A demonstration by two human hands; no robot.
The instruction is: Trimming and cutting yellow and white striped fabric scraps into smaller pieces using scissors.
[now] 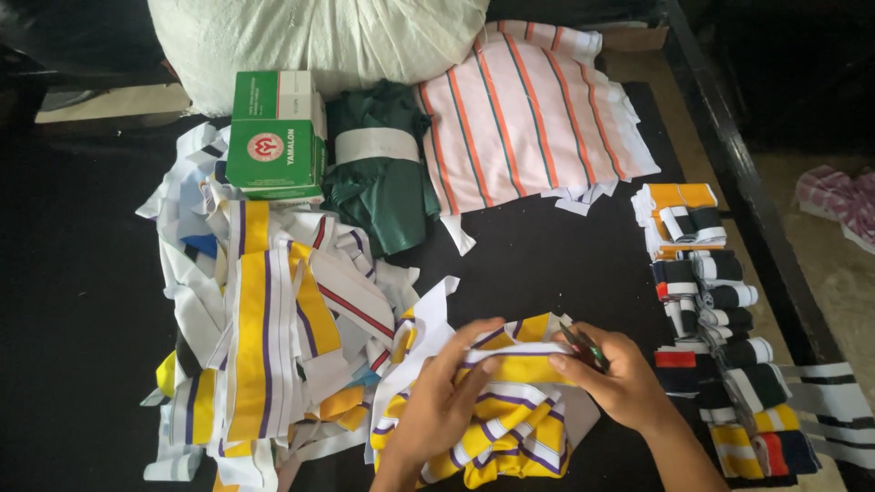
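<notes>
While both of my hands work at the near edge of the black table, the item between them is a yellow knitted collar strip with white and purple stripes, lying on top of a heap of like strips.

Left hand: fingers closed on the strip's left end, thumb on top, pinching it flat.

Right hand: clenched on the strip's right end, and gripping a small pair of dark thread snips, blades pointing up and away from me.

To my left: a loose pile of yellow, white and purple rib trimmings, spread wide across the table.

Behind that pile: a green and white cardboard box, upright; just beside it a roll of dark green fabric with a white paper band.

Further right: a folded cloth in pale pink with orange and dark stripes, touching the green roll.

At the back: a large white cloth sack.

Along the right edge: a row of stacked collar pieces in black, white, orange and red.
</notes>
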